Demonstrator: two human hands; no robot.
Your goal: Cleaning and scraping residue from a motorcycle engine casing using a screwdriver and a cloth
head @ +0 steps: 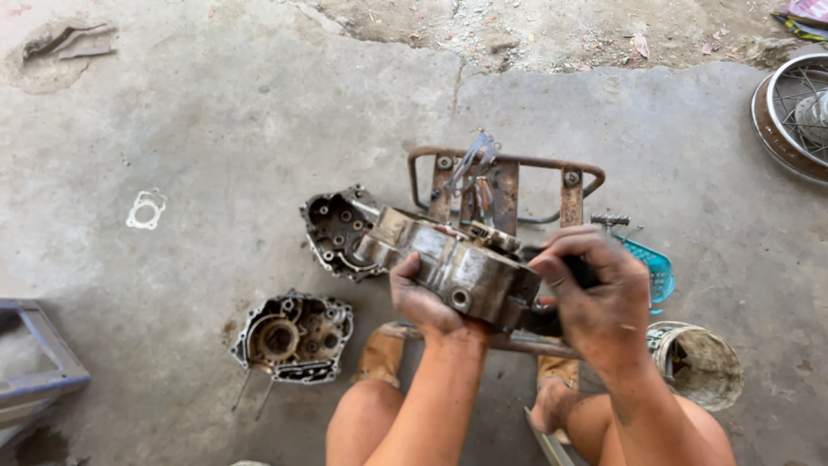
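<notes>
Crankcase cover at frame centre, long axis running from upper left down to lower right — dull, grimy cast metal with rounded bosses. We see the left hand gripping its lower edge, fingers curled beneath; the right hand is closed around a dark handle at its right end. Two open engine casings lie at left on stained, cracked concrete. Behind stands a rusty rack — a spoked wheel at upper right.

No labels, signs or screens are showing anywhere in the frame. At the upper right corner, a crumpled bit of pink and yellow wrapper is lying on the dirt, partly cut off by the edge.
</notes>
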